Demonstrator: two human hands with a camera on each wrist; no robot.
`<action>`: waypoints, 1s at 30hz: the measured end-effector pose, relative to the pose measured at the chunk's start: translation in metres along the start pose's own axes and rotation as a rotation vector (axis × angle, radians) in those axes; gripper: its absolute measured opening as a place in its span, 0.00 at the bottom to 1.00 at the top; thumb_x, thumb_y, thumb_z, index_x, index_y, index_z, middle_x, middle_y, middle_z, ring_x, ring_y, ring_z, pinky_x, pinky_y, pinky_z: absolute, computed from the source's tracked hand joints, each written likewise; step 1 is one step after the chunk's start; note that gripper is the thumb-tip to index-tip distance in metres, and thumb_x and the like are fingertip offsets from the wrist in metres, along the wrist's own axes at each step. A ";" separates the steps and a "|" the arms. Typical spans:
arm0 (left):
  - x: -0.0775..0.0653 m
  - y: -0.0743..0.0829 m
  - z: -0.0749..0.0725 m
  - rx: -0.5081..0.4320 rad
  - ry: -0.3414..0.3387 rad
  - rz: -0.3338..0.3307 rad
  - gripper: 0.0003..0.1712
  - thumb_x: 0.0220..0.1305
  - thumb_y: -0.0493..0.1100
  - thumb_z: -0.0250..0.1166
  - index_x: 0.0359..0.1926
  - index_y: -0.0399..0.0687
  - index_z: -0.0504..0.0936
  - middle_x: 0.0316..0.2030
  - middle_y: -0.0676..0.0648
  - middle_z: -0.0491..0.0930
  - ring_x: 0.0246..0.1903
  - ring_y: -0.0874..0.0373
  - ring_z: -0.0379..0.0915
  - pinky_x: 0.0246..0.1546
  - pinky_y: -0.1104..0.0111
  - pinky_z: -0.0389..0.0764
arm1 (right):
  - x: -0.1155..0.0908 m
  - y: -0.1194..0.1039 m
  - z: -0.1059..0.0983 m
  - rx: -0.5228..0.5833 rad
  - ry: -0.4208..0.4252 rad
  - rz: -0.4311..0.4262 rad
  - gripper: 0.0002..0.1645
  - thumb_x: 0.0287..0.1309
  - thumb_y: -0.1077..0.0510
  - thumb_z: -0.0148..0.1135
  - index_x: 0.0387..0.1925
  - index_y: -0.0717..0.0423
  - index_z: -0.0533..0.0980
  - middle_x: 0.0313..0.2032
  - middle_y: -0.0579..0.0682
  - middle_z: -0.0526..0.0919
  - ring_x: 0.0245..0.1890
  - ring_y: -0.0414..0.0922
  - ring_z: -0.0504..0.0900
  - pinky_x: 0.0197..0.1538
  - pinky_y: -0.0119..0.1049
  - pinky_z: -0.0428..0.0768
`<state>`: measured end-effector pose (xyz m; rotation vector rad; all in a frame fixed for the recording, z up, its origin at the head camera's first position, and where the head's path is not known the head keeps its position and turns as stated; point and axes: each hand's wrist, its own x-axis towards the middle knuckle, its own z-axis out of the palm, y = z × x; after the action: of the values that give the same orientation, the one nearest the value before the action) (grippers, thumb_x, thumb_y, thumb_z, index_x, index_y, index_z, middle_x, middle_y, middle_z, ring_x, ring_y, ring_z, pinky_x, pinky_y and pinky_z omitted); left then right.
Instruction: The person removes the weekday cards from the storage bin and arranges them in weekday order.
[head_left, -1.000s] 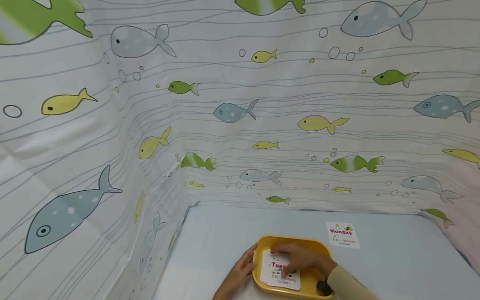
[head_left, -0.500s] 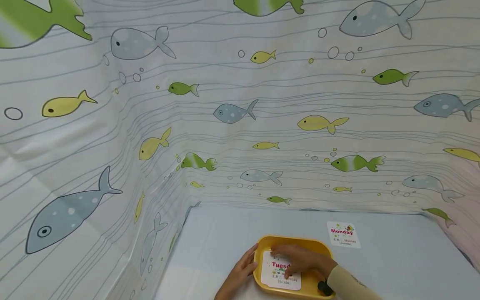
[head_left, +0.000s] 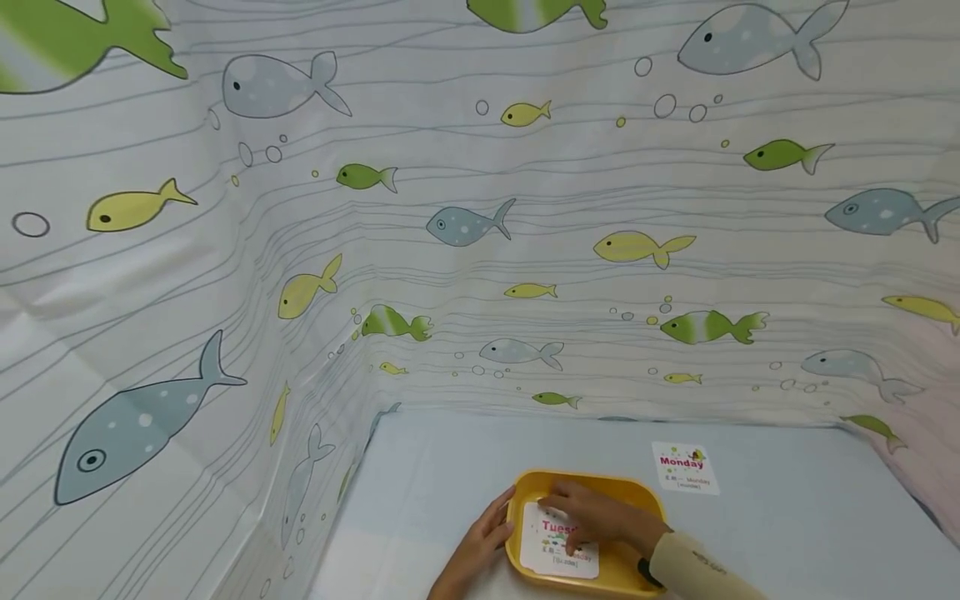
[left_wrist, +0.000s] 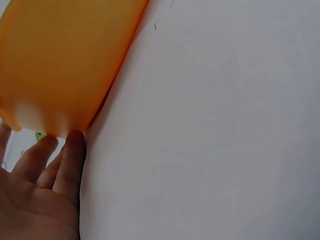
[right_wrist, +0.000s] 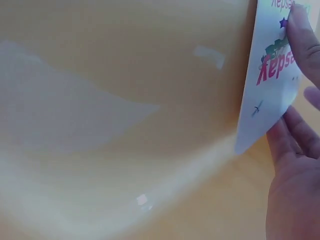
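A yellow tray (head_left: 628, 579) stands near the table's front edge. In it lies a white card (head_left: 564, 560) printed "Tuesday", its upper right part hidden by my right hand (head_left: 592, 517). That hand pinches the card: in the right wrist view the thumb (right_wrist: 302, 37) lies on the printed face and the other fingers (right_wrist: 292, 132) are at the far edge. Whether more cards lie under it I cannot tell. My left hand (head_left: 478, 546) rests against the tray's left end. In the left wrist view its fairly straight fingers (left_wrist: 70, 162) touch the outer wall of the tray (left_wrist: 60, 65).
A second card (head_left: 685, 468), printed "Monday", lies face up on the table behind and right of the tray. The pale table (head_left: 420, 467) is bounded at the back and left by a fish-patterned sheet (head_left: 465, 317). A small dark object (head_left: 651, 573) sits at my right wrist.
My right hand has shifted slightly at the upper edge of the Tuesday card, with the fingers drawn in a little. The left hand, tray and Monday card stay in place.
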<state>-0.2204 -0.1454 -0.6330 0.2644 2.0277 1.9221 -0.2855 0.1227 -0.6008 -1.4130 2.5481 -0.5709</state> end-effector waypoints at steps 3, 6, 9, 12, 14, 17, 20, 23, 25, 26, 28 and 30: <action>-0.001 0.000 -0.001 0.010 0.005 0.002 0.31 0.76 0.49 0.53 0.77 0.61 0.59 0.75 0.36 0.57 0.73 0.40 0.58 0.64 0.55 0.76 | 0.001 -0.003 -0.002 -0.034 0.008 -0.016 0.42 0.51 0.39 0.71 0.67 0.47 0.72 0.51 0.47 0.72 0.43 0.34 0.70 0.50 0.27 0.80; -0.001 0.001 -0.001 0.016 0.008 0.016 0.31 0.76 0.49 0.53 0.77 0.61 0.59 0.75 0.37 0.57 0.73 0.40 0.58 0.65 0.56 0.75 | 0.002 -0.006 -0.005 -0.070 0.023 -0.044 0.42 0.51 0.39 0.70 0.66 0.47 0.72 0.51 0.46 0.72 0.45 0.35 0.70 0.52 0.28 0.79; 0.000 0.001 -0.001 0.014 0.009 0.014 0.31 0.76 0.50 0.53 0.76 0.63 0.59 0.76 0.38 0.56 0.73 0.41 0.58 0.65 0.57 0.76 | 0.003 -0.007 -0.007 -0.105 0.036 -0.079 0.42 0.50 0.39 0.71 0.66 0.48 0.73 0.53 0.46 0.74 0.48 0.38 0.72 0.56 0.33 0.80; 0.000 0.001 -0.001 0.012 0.004 0.015 0.31 0.76 0.50 0.53 0.77 0.62 0.59 0.76 0.38 0.56 0.73 0.41 0.58 0.64 0.58 0.76 | 0.004 -0.008 -0.008 -0.133 0.042 -0.095 0.41 0.51 0.39 0.71 0.65 0.46 0.73 0.55 0.45 0.76 0.50 0.39 0.74 0.58 0.36 0.80; 0.000 0.000 -0.002 0.007 -0.002 0.017 0.31 0.77 0.50 0.53 0.77 0.61 0.58 0.76 0.37 0.56 0.73 0.41 0.58 0.64 0.59 0.76 | 0.004 -0.007 -0.006 -0.146 0.043 -0.098 0.40 0.51 0.39 0.71 0.65 0.46 0.73 0.57 0.45 0.76 0.51 0.40 0.75 0.59 0.37 0.81; 0.000 0.000 -0.001 -0.004 -0.010 0.019 0.32 0.77 0.50 0.53 0.77 0.59 0.58 0.76 0.36 0.56 0.73 0.40 0.59 0.64 0.58 0.76 | 0.004 -0.006 -0.005 -0.157 0.058 -0.107 0.38 0.53 0.41 0.71 0.64 0.47 0.74 0.58 0.45 0.77 0.52 0.40 0.78 0.59 0.38 0.82; -0.001 0.000 0.000 -0.009 -0.009 0.012 0.31 0.77 0.50 0.53 0.77 0.60 0.58 0.76 0.37 0.56 0.73 0.40 0.59 0.64 0.57 0.76 | 0.003 -0.008 -0.007 -0.126 0.054 -0.075 0.37 0.53 0.43 0.72 0.64 0.48 0.75 0.59 0.46 0.78 0.53 0.42 0.80 0.59 0.39 0.82; -0.002 0.002 0.001 0.002 0.010 -0.005 0.31 0.76 0.51 0.53 0.77 0.61 0.59 0.76 0.37 0.57 0.73 0.40 0.59 0.65 0.55 0.75 | 0.001 -0.013 -0.013 -0.034 0.028 0.028 0.34 0.55 0.46 0.72 0.64 0.47 0.75 0.60 0.46 0.78 0.55 0.43 0.80 0.61 0.41 0.81; -0.003 0.003 0.002 0.008 0.018 -0.012 0.31 0.76 0.51 0.53 0.77 0.62 0.59 0.76 0.38 0.57 0.73 0.41 0.59 0.65 0.54 0.75 | 0.000 -0.014 -0.016 0.039 0.010 0.101 0.33 0.57 0.47 0.71 0.64 0.45 0.75 0.62 0.46 0.76 0.58 0.46 0.79 0.62 0.44 0.80; -0.003 0.003 0.002 0.011 0.023 -0.017 0.31 0.76 0.51 0.53 0.76 0.62 0.60 0.76 0.38 0.57 0.73 0.41 0.59 0.65 0.54 0.75 | -0.001 -0.013 -0.018 0.079 0.005 0.128 0.31 0.58 0.48 0.71 0.63 0.44 0.75 0.62 0.46 0.77 0.58 0.46 0.78 0.63 0.45 0.79; -0.004 0.002 0.001 0.015 0.021 -0.011 0.31 0.76 0.51 0.53 0.76 0.62 0.60 0.76 0.38 0.57 0.73 0.41 0.59 0.65 0.54 0.75 | -0.002 -0.010 -0.019 0.126 0.009 0.144 0.28 0.60 0.50 0.70 0.62 0.44 0.76 0.59 0.45 0.78 0.58 0.46 0.78 0.62 0.46 0.80; -0.004 0.002 0.001 0.025 0.014 0.005 0.31 0.77 0.51 0.52 0.77 0.61 0.59 0.76 0.38 0.57 0.73 0.40 0.58 0.66 0.54 0.74 | -0.002 -0.005 -0.020 0.152 0.020 0.137 0.26 0.61 0.50 0.69 0.60 0.45 0.77 0.56 0.44 0.80 0.55 0.43 0.79 0.60 0.44 0.81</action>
<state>-0.2171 -0.1460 -0.6306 0.2633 2.0634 1.9072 -0.2868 0.1272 -0.5803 -1.1781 2.5316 -0.7402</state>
